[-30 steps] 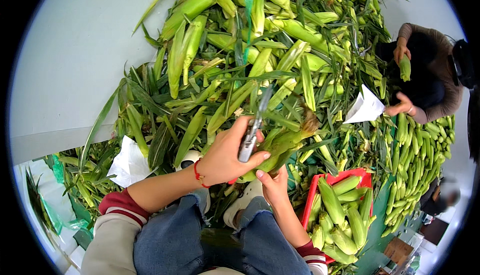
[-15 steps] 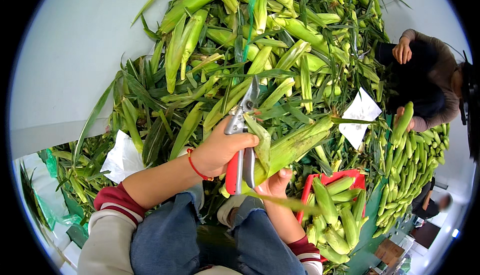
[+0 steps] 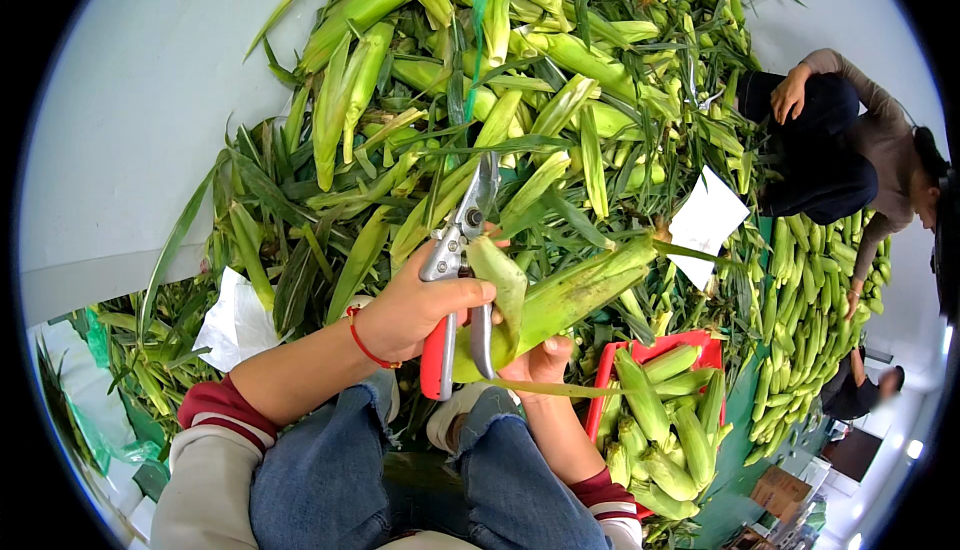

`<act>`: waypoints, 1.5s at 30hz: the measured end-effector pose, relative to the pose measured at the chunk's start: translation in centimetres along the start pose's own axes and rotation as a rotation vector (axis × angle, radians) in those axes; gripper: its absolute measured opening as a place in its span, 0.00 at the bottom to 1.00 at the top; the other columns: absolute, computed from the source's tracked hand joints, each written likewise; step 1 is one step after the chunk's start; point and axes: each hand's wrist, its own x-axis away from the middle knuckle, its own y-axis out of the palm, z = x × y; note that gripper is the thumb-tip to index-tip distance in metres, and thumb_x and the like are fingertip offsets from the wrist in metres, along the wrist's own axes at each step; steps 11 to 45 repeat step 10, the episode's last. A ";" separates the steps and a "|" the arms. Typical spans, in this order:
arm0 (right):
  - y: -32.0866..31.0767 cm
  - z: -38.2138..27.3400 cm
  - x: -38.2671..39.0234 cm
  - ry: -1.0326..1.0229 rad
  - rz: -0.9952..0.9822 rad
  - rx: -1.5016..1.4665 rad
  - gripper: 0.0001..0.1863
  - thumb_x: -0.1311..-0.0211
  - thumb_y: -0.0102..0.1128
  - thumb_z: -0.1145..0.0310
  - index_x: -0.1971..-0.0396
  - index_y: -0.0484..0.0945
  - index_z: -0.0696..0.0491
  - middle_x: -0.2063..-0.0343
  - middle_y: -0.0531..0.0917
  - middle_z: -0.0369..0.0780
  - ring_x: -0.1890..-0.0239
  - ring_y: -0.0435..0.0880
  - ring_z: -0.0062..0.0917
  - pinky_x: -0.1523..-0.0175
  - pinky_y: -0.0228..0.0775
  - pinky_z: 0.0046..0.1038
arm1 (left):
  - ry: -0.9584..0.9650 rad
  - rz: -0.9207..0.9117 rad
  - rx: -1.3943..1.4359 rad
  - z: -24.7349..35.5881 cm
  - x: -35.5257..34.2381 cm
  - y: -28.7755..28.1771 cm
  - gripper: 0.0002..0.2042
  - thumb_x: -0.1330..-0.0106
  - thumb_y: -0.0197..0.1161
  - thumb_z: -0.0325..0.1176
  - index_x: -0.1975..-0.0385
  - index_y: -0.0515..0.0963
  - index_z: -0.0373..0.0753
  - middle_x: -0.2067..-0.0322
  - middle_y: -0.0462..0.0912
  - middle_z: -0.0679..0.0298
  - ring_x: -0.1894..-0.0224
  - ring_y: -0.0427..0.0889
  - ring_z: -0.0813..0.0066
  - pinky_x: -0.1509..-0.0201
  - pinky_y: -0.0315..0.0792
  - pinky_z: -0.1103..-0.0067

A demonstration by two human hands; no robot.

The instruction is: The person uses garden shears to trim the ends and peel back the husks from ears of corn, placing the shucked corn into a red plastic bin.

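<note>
My left hand [image 3: 412,302], a red cord round its wrist, is closed round red-handled pruning shears [image 3: 440,345] whose blades point up and away. Its thumb also presses a peeled-back husk leaf [image 3: 502,285]. Just right of it, a green ear of corn in its husk [image 3: 590,285] lies slantwise, one end toward my lap. From below, my right hand [image 3: 538,362] grips the near part of this ear, its fingers partly hidden behind it. A long strip of husk [image 3: 565,388] trails to the right across my right wrist.
Beyond my hands rises a heap of unhusked corn [image 3: 340,100]. A red crate [image 3: 712,350] of trimmed ears stands at my right. White sheets [image 3: 708,225] lie on the leaves. A co-worker [image 3: 885,140] squats at the right by a row of ears [image 3: 815,320]; another person sits farther off.
My hands still hold the shears and the ear, with little movement. The co-worker's hand has moved from holding an ear up to reaching down at the row of ears.
</note>
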 end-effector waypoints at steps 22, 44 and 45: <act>0.9 0.5 -0.2 0.052 0.567 0.452 0.30 0.41 0.56 0.58 0.42 0.57 0.49 0.45 0.67 0.38 0.45 0.67 0.28 0.40 0.59 0.34 | 0.033 -0.084 -0.861 -2.6 -1.6 -6.8 0.32 0.48 0.69 0.37 0.47 0.57 0.39 0.50 0.68 0.55 0.49 0.71 0.68 0.44 0.66 0.74; 0.9 0.5 -0.2 0.052 0.567 0.452 0.30 0.41 0.56 0.58 0.42 0.57 0.49 0.45 0.67 0.38 0.45 0.67 0.28 0.40 0.59 0.34 | 0.033 -0.084 -0.861 -2.6 -1.6 -6.8 0.32 0.48 0.69 0.37 0.47 0.57 0.39 0.50 0.68 0.55 0.49 0.71 0.68 0.44 0.66 0.74; 0.9 0.5 -0.2 0.052 0.567 0.452 0.30 0.41 0.56 0.58 0.42 0.57 0.49 0.45 0.67 0.38 0.45 0.67 0.28 0.40 0.59 0.34 | 0.033 -0.084 -0.861 -2.6 -1.6 -6.8 0.32 0.48 0.69 0.37 0.47 0.57 0.39 0.50 0.68 0.55 0.49 0.71 0.68 0.44 0.66 0.74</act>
